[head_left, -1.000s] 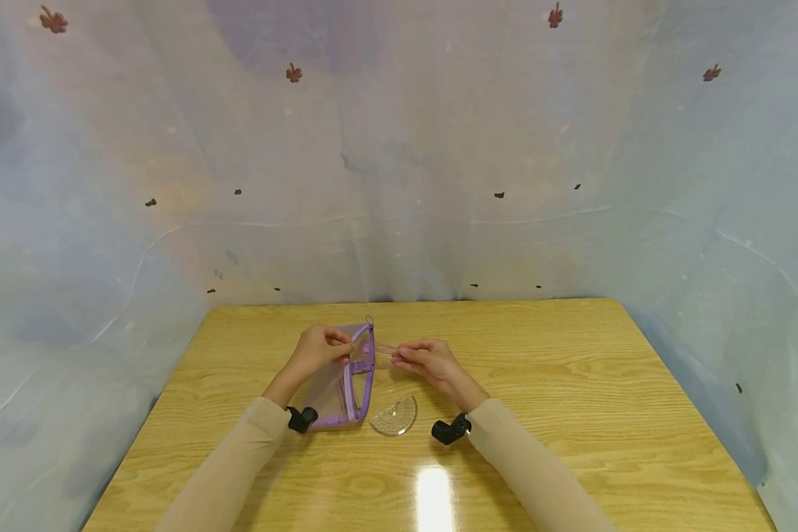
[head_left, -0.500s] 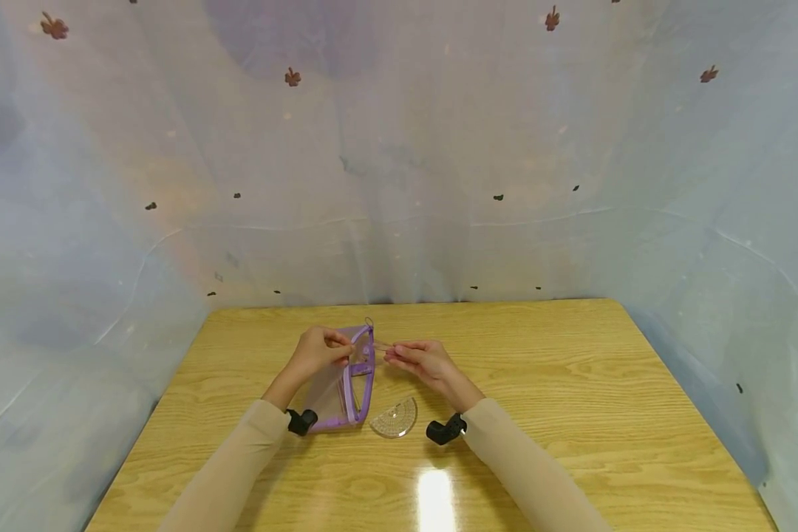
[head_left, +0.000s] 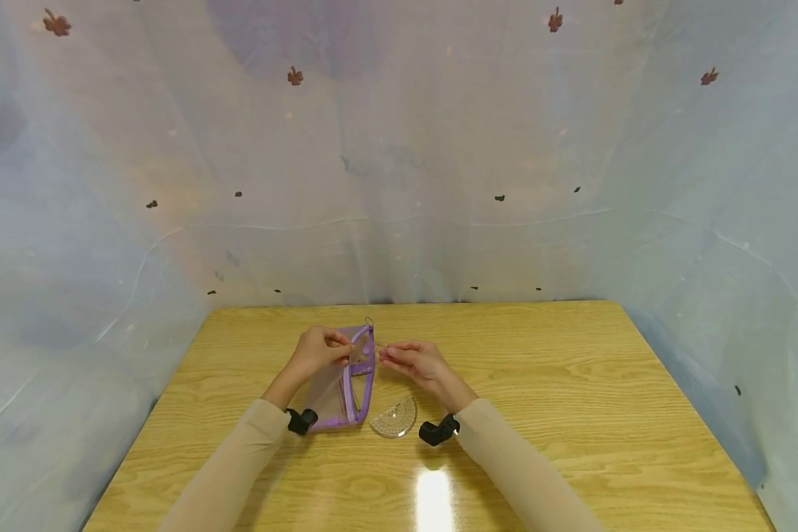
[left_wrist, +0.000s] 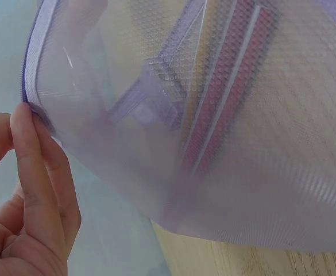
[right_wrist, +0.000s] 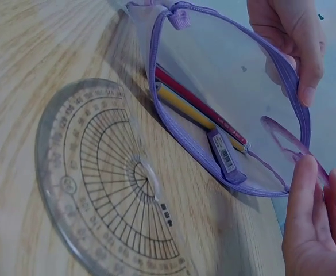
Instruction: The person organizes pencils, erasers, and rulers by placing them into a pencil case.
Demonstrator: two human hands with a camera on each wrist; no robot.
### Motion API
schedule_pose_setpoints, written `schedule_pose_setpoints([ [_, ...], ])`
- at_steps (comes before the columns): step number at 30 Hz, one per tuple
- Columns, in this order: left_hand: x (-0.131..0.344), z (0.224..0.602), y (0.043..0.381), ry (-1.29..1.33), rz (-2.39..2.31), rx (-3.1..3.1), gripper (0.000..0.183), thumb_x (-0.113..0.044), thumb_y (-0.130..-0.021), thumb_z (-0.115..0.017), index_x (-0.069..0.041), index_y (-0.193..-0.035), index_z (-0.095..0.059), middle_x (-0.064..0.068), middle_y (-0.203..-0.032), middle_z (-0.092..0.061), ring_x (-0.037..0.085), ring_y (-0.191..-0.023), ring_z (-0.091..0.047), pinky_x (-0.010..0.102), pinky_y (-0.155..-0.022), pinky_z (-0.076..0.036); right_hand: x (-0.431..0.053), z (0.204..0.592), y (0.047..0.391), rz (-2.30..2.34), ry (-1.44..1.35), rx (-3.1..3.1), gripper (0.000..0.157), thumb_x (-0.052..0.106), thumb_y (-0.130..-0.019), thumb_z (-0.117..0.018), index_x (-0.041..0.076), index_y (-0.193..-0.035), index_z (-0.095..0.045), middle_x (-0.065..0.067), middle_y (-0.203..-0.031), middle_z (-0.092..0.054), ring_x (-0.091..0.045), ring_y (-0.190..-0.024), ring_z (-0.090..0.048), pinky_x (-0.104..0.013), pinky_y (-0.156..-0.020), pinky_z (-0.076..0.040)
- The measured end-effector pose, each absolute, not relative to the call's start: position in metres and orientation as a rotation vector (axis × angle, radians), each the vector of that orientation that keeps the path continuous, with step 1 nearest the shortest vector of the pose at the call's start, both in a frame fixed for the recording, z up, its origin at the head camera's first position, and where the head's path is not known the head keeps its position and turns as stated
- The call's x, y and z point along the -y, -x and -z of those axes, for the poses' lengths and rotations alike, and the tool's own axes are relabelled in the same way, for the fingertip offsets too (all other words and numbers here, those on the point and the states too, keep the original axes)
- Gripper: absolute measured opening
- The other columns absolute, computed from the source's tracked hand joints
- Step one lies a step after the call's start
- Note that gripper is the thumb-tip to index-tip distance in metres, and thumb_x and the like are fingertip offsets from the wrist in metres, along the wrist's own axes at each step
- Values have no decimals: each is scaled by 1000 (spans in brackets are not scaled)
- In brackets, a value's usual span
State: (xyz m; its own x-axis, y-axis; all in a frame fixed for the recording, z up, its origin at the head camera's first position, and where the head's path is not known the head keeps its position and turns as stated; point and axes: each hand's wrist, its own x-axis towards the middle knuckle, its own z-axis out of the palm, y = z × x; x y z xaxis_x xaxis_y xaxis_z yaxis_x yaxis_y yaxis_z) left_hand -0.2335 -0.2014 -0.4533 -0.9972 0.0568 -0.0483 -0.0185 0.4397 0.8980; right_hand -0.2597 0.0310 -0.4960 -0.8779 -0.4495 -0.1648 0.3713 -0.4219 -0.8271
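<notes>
A see-through mesh pencil case with purple zip edging lies left of centre in the head view, its mouth facing right. My left hand pinches the upper edge of that mouth between thumb and fingers. At the opening, my right hand pinches a thin clear piece with pinkish-purple edges, its far end inside the mouth in the right wrist view. Fingers hide its near end, and I cannot tell its full shape. Inside the case lie a red pencil, a yellow pencil and an eraser in a purple sleeve.
A clear half-round protractor lies flat on the wooden table, just right of the case mouth. A pale patterned curtain hangs behind the table and along both sides.
My right hand has moved left, bringing the clear piece closer to and into the case's mouth. My left hand keeps its place on the edge; the protractor lies where it was.
</notes>
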Motion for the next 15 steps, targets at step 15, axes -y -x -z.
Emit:
schedule_pose_setpoints([
  [15,200,453,234,-34,-1610,-2627,12,-5,-90,-74,6,-95,-72,14,-82,-73,18,-65,-70,39,-68,-62,-18,503,259,2297,93,-1376,29,-17,-94,-55,-28,-120,-52,-21,-97,-72,-25,-88,-72,-49,-101,-44],
])
